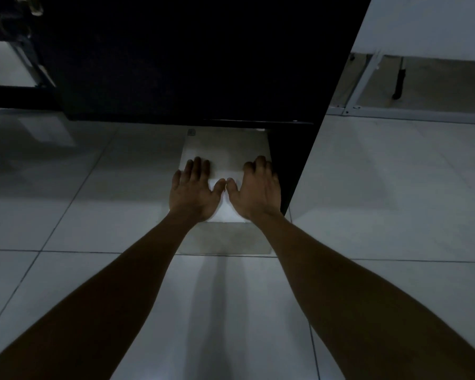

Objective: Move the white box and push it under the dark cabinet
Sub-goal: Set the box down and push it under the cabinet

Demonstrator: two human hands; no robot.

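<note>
A flat white box (225, 152) lies on the tiled floor, its far end at the lower edge of the dark cabinet (189, 64). My left hand (195, 190) rests palm down on the box's near left part, fingers spread. My right hand (254, 187) lies flat on the near right part, fingers slightly curled. The thumbs almost touch in the middle. The box's near edge shows between my wrists, with its reflection below on the glossy floor. The cabinet's dark side panel stands right beside the box on the right.
Glossy pale floor tiles (93, 215) spread all around. A white metal frame (368, 78) with a dark hanging object (399, 80) stands at the right under a white surface. Dark furniture with a pale shelf (3, 61) sits at the upper left.
</note>
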